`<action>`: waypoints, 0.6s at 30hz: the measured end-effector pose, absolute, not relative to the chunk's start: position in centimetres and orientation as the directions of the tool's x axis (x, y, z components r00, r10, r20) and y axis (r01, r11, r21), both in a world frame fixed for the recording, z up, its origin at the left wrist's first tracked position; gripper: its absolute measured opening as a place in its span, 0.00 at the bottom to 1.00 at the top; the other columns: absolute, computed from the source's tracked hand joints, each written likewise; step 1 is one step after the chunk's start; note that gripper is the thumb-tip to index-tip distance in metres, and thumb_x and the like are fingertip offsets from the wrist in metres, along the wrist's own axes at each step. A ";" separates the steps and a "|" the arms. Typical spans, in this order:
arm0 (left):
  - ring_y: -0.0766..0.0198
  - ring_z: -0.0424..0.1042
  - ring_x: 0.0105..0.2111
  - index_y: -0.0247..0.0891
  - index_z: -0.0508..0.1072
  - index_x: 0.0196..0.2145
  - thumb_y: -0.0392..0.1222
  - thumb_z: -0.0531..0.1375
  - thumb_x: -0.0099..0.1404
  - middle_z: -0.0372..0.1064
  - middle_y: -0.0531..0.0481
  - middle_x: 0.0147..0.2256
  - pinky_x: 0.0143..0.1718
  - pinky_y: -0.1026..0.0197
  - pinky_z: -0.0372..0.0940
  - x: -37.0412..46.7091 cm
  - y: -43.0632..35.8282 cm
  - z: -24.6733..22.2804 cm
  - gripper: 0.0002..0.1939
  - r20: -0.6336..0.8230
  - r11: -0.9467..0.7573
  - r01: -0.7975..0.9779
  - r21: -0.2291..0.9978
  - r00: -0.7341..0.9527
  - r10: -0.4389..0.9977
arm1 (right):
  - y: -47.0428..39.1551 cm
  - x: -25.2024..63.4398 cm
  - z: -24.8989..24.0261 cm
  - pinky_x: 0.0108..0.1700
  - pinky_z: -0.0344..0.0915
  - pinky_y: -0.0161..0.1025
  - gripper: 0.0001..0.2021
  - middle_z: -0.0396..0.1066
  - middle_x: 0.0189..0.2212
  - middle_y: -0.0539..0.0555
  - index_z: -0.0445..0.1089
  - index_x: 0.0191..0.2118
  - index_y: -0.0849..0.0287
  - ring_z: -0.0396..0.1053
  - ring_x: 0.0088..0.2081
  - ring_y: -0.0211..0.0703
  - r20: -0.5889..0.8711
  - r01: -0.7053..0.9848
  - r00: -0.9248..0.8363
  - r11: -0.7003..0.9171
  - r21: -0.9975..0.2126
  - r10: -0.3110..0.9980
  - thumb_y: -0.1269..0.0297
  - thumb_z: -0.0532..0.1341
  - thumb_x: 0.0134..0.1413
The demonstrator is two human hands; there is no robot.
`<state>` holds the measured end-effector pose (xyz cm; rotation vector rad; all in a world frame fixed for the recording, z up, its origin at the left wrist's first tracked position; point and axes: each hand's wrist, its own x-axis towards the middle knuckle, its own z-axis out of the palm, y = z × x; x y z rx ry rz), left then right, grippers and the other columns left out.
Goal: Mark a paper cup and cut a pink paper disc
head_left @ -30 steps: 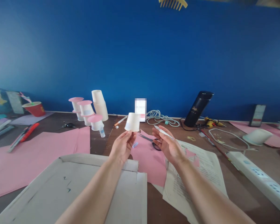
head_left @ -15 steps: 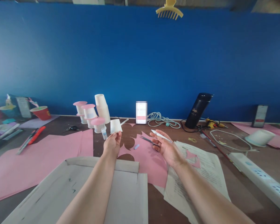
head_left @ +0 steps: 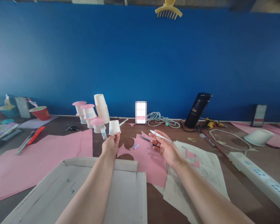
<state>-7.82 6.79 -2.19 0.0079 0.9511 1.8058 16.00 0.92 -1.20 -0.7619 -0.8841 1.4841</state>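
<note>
An upside-down white paper cup (head_left: pixel 114 127) is held near its lower rim by my left hand (head_left: pixel 111 144), whose fingers are closed on it. My right hand (head_left: pixel 164 146) grips a slim white pen (head_left: pixel 159 135) with a pointed tip aimed left. Under that hand, scissors (head_left: pixel 146 138) lie on pink paper (head_left: pixel 151 161) with rounded cut-outs. A small pale cap (head_left: pixel 136 146) rests on the same sheet. Left of the held cup stand white cups with pink discs (head_left: pixel 88 106), a small clear tube (head_left: pixel 103 133) and a tall cup stack (head_left: pixel 102 109).
A white box lid (head_left: pixel 128 193) lies in front of me. Printed sheets (head_left: pixel 196 180) and a power strip (head_left: pixel 259 174) are at the right. A black thermos (head_left: pixel 198 110) leans by the blue wall. An orange box cutter (head_left: pixel 30 140) sits on pink sheets (head_left: pixel 58 155) at left.
The cup in my left hand has turned slightly more upright and shifted a little left. My right hand keeps the pen in nearly the same place.
</note>
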 end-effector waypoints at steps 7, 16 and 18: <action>0.64 0.75 0.35 0.31 0.68 0.30 0.21 0.53 0.61 0.70 0.43 0.33 0.34 0.65 0.75 -7.5 6.7 -2.3 0.09 -0.343 -0.144 -0.754 0.641 -0.450 0.825 | 0.9 16.0 -1.2 0.33 0.72 0.36 0.19 0.74 0.48 0.53 0.68 0.50 0.50 0.74 0.38 0.41 0.023 -0.494 -0.109 -0.034 -0.869 0.994 0.62 0.66 0.51; 0.73 0.72 0.29 0.34 0.68 0.30 0.30 0.53 0.64 0.69 0.49 0.29 0.38 0.68 0.70 -9.1 5.6 1.0 0.06 -0.028 -0.487 -0.472 0.735 -0.738 0.674 | 0.3 15.9 -0.4 0.34 0.70 0.34 0.18 0.74 0.48 0.54 0.69 0.50 0.51 0.73 0.37 0.38 0.008 -0.470 -0.151 -0.065 -0.880 0.988 0.62 0.65 0.52; 0.76 0.69 0.26 0.35 0.65 0.31 0.28 0.51 0.64 0.67 0.52 0.28 0.35 0.71 0.68 -10.8 5.5 1.4 0.07 -0.134 -0.515 -0.461 0.723 -0.824 0.550 | 0.3 15.8 -0.5 0.34 0.69 0.34 0.17 0.74 0.48 0.53 0.69 0.49 0.51 0.72 0.36 0.38 0.007 -0.462 -0.153 -0.065 -0.885 0.988 0.62 0.65 0.52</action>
